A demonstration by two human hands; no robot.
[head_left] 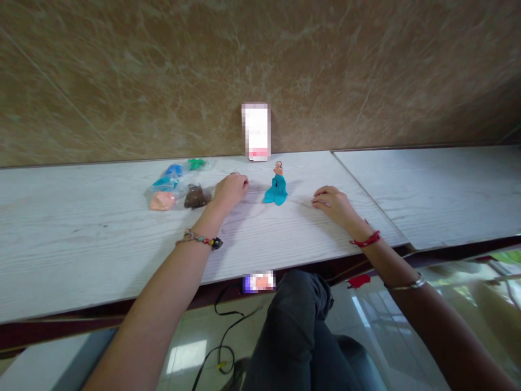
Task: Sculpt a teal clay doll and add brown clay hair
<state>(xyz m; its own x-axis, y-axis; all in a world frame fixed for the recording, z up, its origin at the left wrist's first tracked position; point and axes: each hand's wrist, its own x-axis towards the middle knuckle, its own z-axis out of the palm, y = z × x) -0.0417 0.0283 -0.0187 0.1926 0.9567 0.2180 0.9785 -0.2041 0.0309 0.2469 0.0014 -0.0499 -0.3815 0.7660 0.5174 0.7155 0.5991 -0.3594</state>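
Note:
A small clay figure [278, 187] with a flared turquoise skirt and a peach-coloured upper body stands upright on the white wood-grain counter [101, 239]. My left hand [231, 191] rests left of the figure, apart from it, its fingers curled inward; whatever may lie inside them is hidden. On the figure's other side, my right hand [334, 206] lies on the counter with its fingers stretched loosely and nothing visible in them. Close behind my left wrist is a bag of brown clay [195, 196]. Peach clay [163, 201], blue clay [174, 170] and green clay [196, 164] lie farther left in clear wrapping.
A phone [257, 132] with a blurred screen leans against the brown marbled wall [163, 81]. Another lit, blurred screen [259, 282] shows at the counter's front edge, above a dark cable [222, 347]. My knee [299, 304] is just below that edge.

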